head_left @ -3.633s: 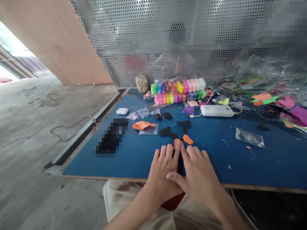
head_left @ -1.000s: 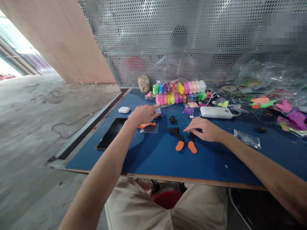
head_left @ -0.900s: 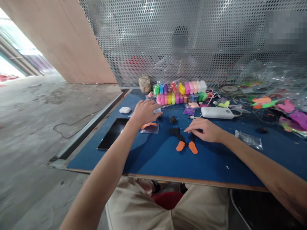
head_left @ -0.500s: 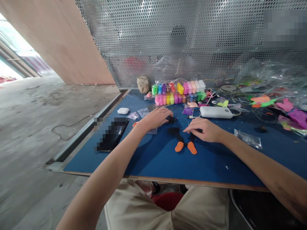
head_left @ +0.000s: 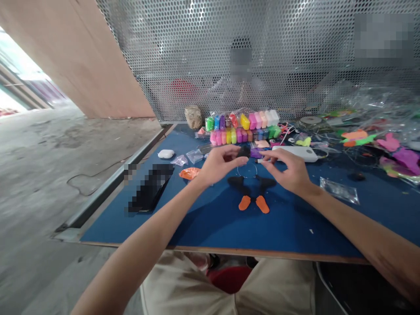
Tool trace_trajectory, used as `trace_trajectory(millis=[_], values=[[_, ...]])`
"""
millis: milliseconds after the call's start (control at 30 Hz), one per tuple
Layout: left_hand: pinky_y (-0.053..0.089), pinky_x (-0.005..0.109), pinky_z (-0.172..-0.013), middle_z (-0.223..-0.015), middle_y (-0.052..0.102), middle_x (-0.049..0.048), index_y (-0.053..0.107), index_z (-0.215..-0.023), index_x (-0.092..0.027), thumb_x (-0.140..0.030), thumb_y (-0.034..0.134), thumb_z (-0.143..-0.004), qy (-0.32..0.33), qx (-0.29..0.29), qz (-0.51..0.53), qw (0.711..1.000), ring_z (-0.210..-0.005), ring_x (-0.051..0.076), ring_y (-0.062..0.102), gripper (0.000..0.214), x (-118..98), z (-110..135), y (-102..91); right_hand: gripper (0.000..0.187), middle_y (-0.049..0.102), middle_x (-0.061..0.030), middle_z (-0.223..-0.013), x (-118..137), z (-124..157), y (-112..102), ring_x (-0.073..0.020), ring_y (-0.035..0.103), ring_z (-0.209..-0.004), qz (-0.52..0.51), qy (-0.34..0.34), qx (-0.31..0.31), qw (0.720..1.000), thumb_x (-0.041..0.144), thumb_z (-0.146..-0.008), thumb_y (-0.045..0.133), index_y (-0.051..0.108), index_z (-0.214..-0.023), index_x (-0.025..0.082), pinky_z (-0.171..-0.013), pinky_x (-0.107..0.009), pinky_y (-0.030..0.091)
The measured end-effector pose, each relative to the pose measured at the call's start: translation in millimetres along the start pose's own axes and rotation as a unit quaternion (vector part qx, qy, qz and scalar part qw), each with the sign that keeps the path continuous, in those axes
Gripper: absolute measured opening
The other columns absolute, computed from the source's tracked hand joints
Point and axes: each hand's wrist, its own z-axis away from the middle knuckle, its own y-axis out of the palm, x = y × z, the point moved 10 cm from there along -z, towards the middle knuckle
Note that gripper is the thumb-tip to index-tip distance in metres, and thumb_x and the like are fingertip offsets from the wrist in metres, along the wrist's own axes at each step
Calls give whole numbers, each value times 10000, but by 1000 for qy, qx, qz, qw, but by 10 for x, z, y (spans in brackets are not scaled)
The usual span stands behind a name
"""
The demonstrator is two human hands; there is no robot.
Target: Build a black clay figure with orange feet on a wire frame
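My left hand (head_left: 223, 164) is closed on a black lump of clay (head_left: 243, 152), pinched between thumb and fingers just above the table. Close by on the right, my right hand (head_left: 288, 170) has its thumb and fingers apart, and nothing shows between them. Below the hands, black clay pieces (head_left: 265, 181) lie on the blue table around a thin wire ring (head_left: 247, 176). Two orange clay feet (head_left: 262, 204) are at their near end. An orange clay packet (head_left: 189, 173) lies left of my left wrist.
Rows of coloured clay packets (head_left: 243, 136) stand at the back beside a brown lump (head_left: 193, 117). A white power bank (head_left: 295, 153) lies behind my right hand. Leftward are an earbud case (head_left: 166, 154) and a black phone (head_left: 152, 188). Clear bags (head_left: 339, 190) lie right.
My left hand has lifted the black lump from the table and drawn it toward the middle. My right hand has come up off the black pieces, its fingers spreading.
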Motion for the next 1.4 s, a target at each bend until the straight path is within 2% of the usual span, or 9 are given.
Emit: trace_trajectory(millis=[133,300,633,700,800,867,1000,1133,1400], values=[[578,308,-751,-834,734,71,726,-932,-116,-469,748,-832,-50,44,133,989,-808,203,718,367,58,72,353,243,726,-20,-915,160,12,-122,-193,660,-760,3,-49,-42,998,218,-872,742,683,-1097,290,-740,-368,563],[603,334,-772,-856,758,103,739,-974,-98,-479,758,-826,-88,58,189,976,-806,223,745,409,148,137,459,195,721,-27,-906,236,24,-117,-202,680,-828,-2,-84,-28,996,200,-849,776,665,-995,265,-766,-369,560],[526,245,-675,-814,736,58,732,-849,-131,-475,664,-911,-13,58,53,997,-749,161,685,356,10,157,420,243,727,-39,-952,225,24,-91,-188,668,-784,-10,-81,-4,997,222,-873,754,670,-1097,263,-727,-349,561],[513,233,-665,-851,734,54,729,-915,-135,-468,675,-905,4,44,30,999,-766,155,671,337,-10,143,392,262,730,-41,-966,236,24,-82,-189,674,-805,-19,-82,2,996,202,-879,742,673,-1125,264,-743,-351,564],[540,253,-772,-1055,734,72,676,-1174,-160,-431,732,-868,32,17,44,998,-946,190,683,412,-32,132,350,246,732,-42,-972,246,24,-72,-201,684,-862,-41,-80,5,996,177,-875,741,685,-1099,264,-778,-361,567],[547,272,-815,-1100,727,80,652,-1242,-171,-420,720,-881,39,26,58,997,-978,199,683,444,-28,136,375,207,731,-40,-951,245,23,-75,-208,686,-888,-53,-76,0,996,164,-870,741,692,-1047,260,-797,-369,567],[554,256,-734,-1024,724,76,679,-1156,-151,-450,718,-876,28,37,78,996,-850,174,684,411,-12,146,408,216,731,-43,-957,270,22,-78,-205,684,-884,-54,-87,-5,995,132,-885,710,706,-1056,264,-790,-368,566],[556,260,-744,-957,718,70,675,-1113,-134,-466,657,-919,26,44,81,995,-814,173,693,385,-86,142,394,290,731,-48,-1013,348,38,-40,-200,677,-895,-44,-114,22,992,113,-913,655,709,-1142,282,-788,-362,564],[474,222,-681,-797,723,29,664,-936,-153,-319,475,-1027,80,91,-52,991,-713,132,660,268,-250,165,476,418,709,-68,-1073,202,32,42,-224,675,-909,-28,-35,47,998,305,-927,673,615,-1341,294,-761,-375,589]])
